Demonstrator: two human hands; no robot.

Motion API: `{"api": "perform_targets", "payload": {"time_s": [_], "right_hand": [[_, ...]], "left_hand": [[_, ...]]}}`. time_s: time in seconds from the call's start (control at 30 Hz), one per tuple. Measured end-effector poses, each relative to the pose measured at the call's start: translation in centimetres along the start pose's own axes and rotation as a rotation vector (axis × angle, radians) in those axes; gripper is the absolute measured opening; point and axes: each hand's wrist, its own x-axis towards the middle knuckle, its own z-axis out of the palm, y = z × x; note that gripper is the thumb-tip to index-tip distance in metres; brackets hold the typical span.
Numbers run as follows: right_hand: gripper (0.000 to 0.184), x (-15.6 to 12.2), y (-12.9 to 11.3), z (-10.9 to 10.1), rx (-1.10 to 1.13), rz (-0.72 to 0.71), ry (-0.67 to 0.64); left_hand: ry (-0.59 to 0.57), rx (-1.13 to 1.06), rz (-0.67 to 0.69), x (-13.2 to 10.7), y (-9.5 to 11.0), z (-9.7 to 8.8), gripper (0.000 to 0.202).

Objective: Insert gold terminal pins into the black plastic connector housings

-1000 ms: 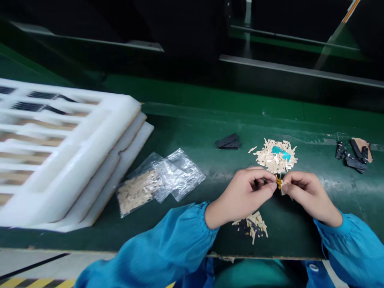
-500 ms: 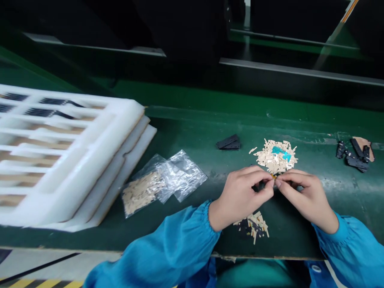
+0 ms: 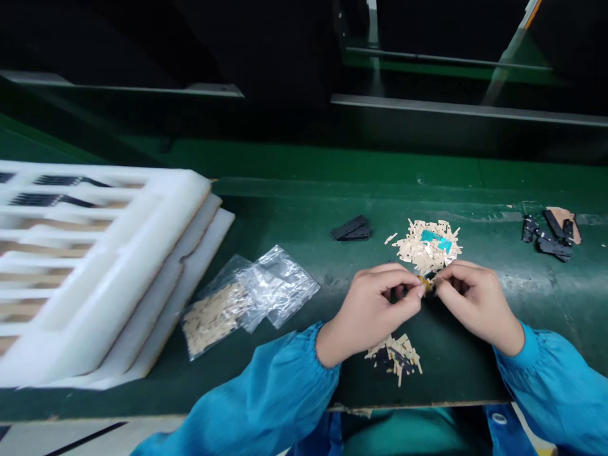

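My left hand (image 3: 373, 304) and my right hand (image 3: 472, 301) meet fingertip to fingertip over the green belt (image 3: 304, 221). Both are closed in a pinch on one tiny yellow-and-beige part (image 3: 426, 283) between them. Just beyond the fingertips lies a heap of small beige strips (image 3: 425, 246) with a teal scrap on top. Below my hands, near the front edge, sits a smaller pile of beige and dark pieces (image 3: 395, 358). Both arms wear blue sleeves.
A stack of white foam trays (image 3: 95, 266) fills the left side. Two clear plastic bags (image 3: 247, 297), one holding beige strips, lie beside it. A black flat part (image 3: 352, 229) rests mid-belt, and several black parts (image 3: 546, 237) lie at the far right.
My fingertips have closed in together around the small part, which showed more plainly a second ago. The view has shifted slightly; the hands stay in the same spot.
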Motion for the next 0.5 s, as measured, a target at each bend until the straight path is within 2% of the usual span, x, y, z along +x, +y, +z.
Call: {"api": "perform_targets", "payload": {"time_s": [0.07, 0.13, 0.23, 0.37, 0.5], "right_hand": [[0.029, 0.3, 0.4, -0.4, -0.186, 0.023, -0.023], [0.032, 0.6, 0.7, -0.8, -0.229, 0.018, -0.066], [0.012, 0.7, 0.6, -1.3, 0.095, -0.017, -0.139], [0.021, 0.7, 0.2, -1.3, 0.697, 0.093, -0.347], [0.026, 0.6, 0.1, -0.7, 0.949, 0.201, -0.439]], "left_hand": [[-0.024, -0.132, -0.094, 0.3, 0.4, -0.7, 0.011], [-0.072, -0.252, -0.178, 0.6, 0.7, -1.3, 0.012], [-0.128, -0.327, -0.302, 0.8, 0.9, -1.7, 0.017], [-0.135, -0.295, -0.41, 0.9, 0.8, -1.5, 0.029], [-0.158, -0.233, -0.402, 1.1, 0.8, -1.3, 0.036]]}}
